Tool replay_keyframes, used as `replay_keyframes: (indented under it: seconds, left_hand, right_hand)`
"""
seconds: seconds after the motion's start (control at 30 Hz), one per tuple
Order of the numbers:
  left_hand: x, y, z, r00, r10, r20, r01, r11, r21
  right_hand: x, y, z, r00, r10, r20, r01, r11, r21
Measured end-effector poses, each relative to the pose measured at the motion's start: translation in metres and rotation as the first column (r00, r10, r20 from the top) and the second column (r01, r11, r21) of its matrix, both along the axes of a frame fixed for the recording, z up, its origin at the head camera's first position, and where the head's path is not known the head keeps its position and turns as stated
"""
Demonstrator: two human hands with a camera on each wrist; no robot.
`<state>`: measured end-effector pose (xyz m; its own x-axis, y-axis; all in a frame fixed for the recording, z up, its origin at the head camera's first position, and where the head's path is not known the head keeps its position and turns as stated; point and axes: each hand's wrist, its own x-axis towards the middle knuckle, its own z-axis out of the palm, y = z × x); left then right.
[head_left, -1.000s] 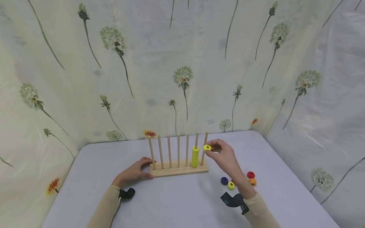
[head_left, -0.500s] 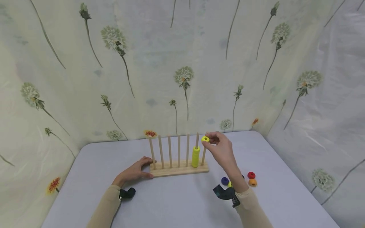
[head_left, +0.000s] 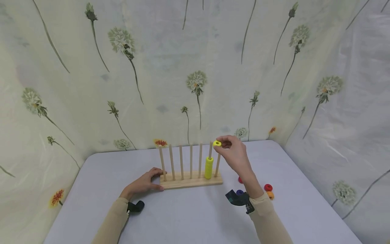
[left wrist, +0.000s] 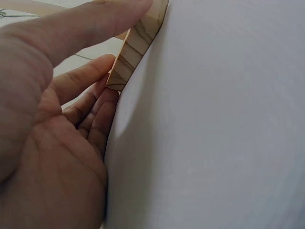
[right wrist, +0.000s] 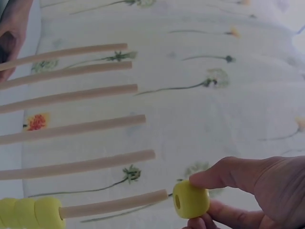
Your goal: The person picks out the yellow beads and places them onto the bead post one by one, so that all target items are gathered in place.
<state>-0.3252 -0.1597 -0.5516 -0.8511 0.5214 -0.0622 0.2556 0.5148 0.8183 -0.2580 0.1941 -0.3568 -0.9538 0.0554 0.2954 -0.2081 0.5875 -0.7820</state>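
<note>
A wooden peg rack (head_left: 189,183) with several upright pegs stands on the table. At its left end my left hand (head_left: 146,181) grips the base, thumb on the front side and fingers behind; the left wrist view shows the thumb (left wrist: 90,24) against the wood. A yellow bead (head_left: 216,145) is pinched between thumb and fingers of my right hand (head_left: 237,154). In the right wrist view, this bead (right wrist: 193,200) is just off the tip of a peg (right wrist: 114,204), its hole facing the peg. Lower on that peg sits a stack of yellow beads (head_left: 208,168).
Right of the rack lie loose beads: a red bead (head_left: 268,187), an orange bead (head_left: 270,195), a blue bead (head_left: 239,192) and another red bead (head_left: 240,180), partly hidden by the right arm. A flower-patterned cloth (head_left: 170,84) hangs behind and beside the white table (head_left: 182,217).
My right hand has risen and shifted left with the yellow bead, from beside the last peg to near the top of the stacked peg. My left hand has stayed in place.
</note>
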Motion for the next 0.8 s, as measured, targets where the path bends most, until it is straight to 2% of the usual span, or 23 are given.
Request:
replay_keyframes:
  seconds: [0.23, 0.53, 0.8]
  left_hand:
    - [0.000, 0.000, -0.001, 1.000, -0.009, -0.012, 0.009, 1.000, -0.007]
    - [0.001, 0.001, -0.001, 1.000, 0.009, -0.003, -0.009, 1.000, 0.000]
    - [0.000, 0.000, -0.001, 1.000, 0.004, -0.006, -0.004, 1.000, 0.003]
  right_hand:
    - [-0.003, -0.002, 0.007, 0.999, 0.021, 0.032, -0.022, 0.999, 0.046]
    - [-0.009, -0.002, 0.018, 0.995, 0.036, 0.091, -0.044, 0.995, 0.088]
    - [-0.015, -0.003, 0.021, 0.992, 0.043, 0.115, -0.057, 0.991, 0.119]
